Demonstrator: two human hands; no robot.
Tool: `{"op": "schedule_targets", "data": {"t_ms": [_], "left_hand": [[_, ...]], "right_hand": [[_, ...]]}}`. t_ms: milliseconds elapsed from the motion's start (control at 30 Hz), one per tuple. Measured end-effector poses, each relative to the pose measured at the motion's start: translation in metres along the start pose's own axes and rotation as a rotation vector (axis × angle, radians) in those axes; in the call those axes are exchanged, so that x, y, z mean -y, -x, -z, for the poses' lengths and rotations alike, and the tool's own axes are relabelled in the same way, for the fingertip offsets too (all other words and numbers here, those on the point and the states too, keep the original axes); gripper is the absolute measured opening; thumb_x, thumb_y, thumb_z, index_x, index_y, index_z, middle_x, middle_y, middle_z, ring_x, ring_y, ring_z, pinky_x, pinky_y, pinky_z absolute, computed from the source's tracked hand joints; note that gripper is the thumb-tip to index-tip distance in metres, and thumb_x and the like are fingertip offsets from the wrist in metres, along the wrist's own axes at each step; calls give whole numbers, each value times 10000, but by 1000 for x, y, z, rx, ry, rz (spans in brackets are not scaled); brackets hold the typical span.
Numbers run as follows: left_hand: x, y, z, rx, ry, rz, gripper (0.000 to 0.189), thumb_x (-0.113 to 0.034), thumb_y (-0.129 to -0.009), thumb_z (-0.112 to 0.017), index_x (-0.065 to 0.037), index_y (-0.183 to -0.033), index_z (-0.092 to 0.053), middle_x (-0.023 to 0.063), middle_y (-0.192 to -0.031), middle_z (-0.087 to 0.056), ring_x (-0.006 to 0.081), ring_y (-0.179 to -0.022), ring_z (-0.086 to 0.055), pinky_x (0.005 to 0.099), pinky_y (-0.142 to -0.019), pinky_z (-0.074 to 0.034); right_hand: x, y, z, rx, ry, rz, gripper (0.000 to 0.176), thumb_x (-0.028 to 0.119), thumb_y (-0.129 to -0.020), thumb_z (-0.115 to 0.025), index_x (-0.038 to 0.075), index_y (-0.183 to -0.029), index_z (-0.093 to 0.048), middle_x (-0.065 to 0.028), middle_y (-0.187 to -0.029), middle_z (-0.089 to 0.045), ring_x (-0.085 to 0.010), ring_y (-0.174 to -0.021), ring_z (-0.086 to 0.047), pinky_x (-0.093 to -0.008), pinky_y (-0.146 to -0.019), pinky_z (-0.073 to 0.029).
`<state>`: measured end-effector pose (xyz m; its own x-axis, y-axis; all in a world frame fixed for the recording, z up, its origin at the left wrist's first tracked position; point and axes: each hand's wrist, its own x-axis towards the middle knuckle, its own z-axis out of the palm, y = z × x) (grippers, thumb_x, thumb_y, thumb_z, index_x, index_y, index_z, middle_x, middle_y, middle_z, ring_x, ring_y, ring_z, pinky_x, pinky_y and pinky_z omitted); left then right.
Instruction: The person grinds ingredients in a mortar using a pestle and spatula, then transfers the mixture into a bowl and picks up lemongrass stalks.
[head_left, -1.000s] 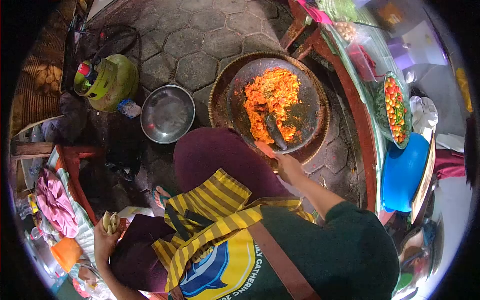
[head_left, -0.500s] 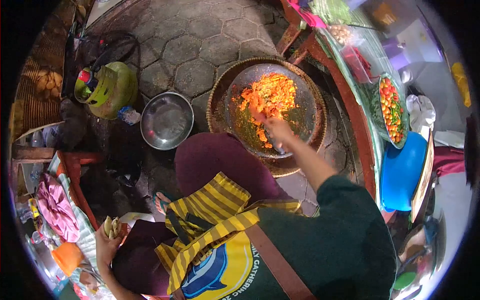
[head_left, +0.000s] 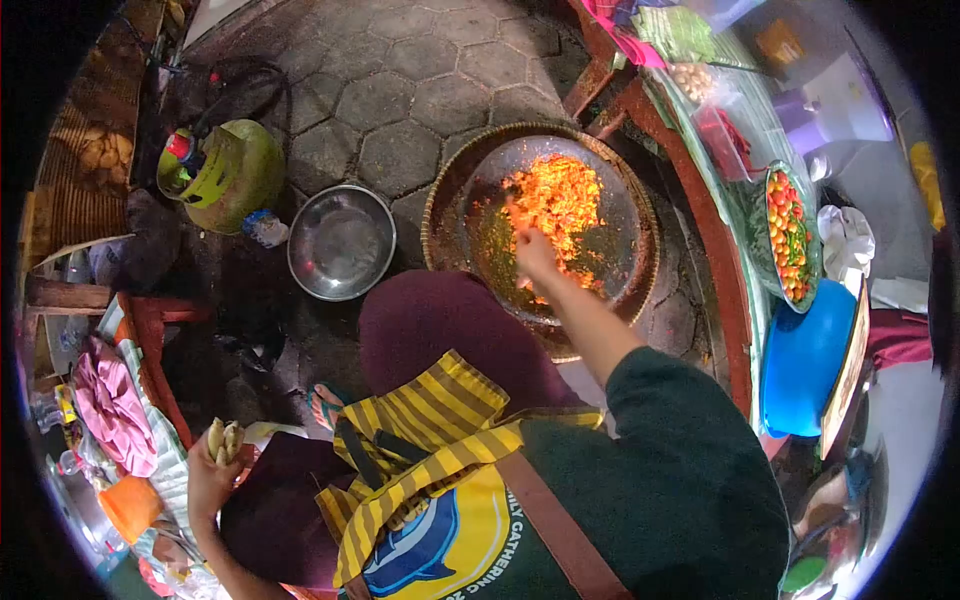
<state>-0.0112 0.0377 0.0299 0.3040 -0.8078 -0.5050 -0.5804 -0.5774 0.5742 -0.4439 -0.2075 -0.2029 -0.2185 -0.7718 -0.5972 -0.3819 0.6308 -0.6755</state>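
Orange-red chopped or ground food (head_left: 562, 200) is heaped on a round dark stone plate (head_left: 625, 215), which sits in a wide woven tray (head_left: 437, 190). My right hand (head_left: 537, 258) is closed over the lower left part of the food; what it grips is blurred and partly hidden. At the lower left, my left hand (head_left: 212, 480) is wrapped round several pale yellow-green pieces (head_left: 225, 440), perhaps small bananas, beside my knee. An empty metal bowl (head_left: 342, 242) stands on the floor left of the woven tray.
A green gas cylinder (head_left: 235, 175) stands at the upper left. Along the right, a bench (head_left: 690, 185) holds a bowl of tomatoes and chillies (head_left: 790, 235), a red-filled plastic box (head_left: 722, 145) and a blue basin (head_left: 808, 365). A pink cloth (head_left: 113, 410) lies at the left.
My right hand has moved slightly left across the stone plate, and the food's shape has shifted. My left hand still holds the pale pieces. The view has shifted slightly.
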Motion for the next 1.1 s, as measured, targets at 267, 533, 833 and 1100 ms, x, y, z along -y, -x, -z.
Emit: {"op": "schedule_targets", "data": {"t_ms": [267, 533, 833, 1100], "left_hand": [[5, -10, 0, 26, -54, -16, 274, -2, -653, -692, -1, -863, -516, 4, -748, -542, 97, -679, -506, 251, -636, -428], [-24, -11, -3, 59, -46, 27, 288, 14, -665, -693, -12, -891, -515, -9, -775, -539, 78, -694, -490, 232, -641, -424], [-9, -10, -2, 79, 16, 27, 298, 22, -661, -694, -5, -901, -519, 3, -793, -549, 81, -716, -501, 228, -652, -432], [-11, -12, -3, 31, 0, -2, 264, 10, -678, -687, 6, -880, -517, 16, -802, -561, 94, -728, -524, 242, -655, -439]], "right_hand": [[-56, 26, 12, -67, 655, 319, 492, 301, -784, -537, 22, -1183, -469, -154, -1111, -532, -310, -1086, -465, -448, -918, -376], [-80, 21, 47, -58, 1059, 166, 621, 290, -732, -629, 26, -1234, -376, -157, -1197, -463, -307, -1176, -374, -436, -949, -346], [-31, -5, 50, 47, 915, 120, 423, 228, -703, -546, -32, -1036, -558, -227, -992, -594, -338, -941, -591, -413, -813, -464], [13, -60, 49, 350, 976, 136, 401, 306, -715, -502, -32, -883, -637, -234, -926, -620, -304, -788, -628, -393, -668, -494]]}}
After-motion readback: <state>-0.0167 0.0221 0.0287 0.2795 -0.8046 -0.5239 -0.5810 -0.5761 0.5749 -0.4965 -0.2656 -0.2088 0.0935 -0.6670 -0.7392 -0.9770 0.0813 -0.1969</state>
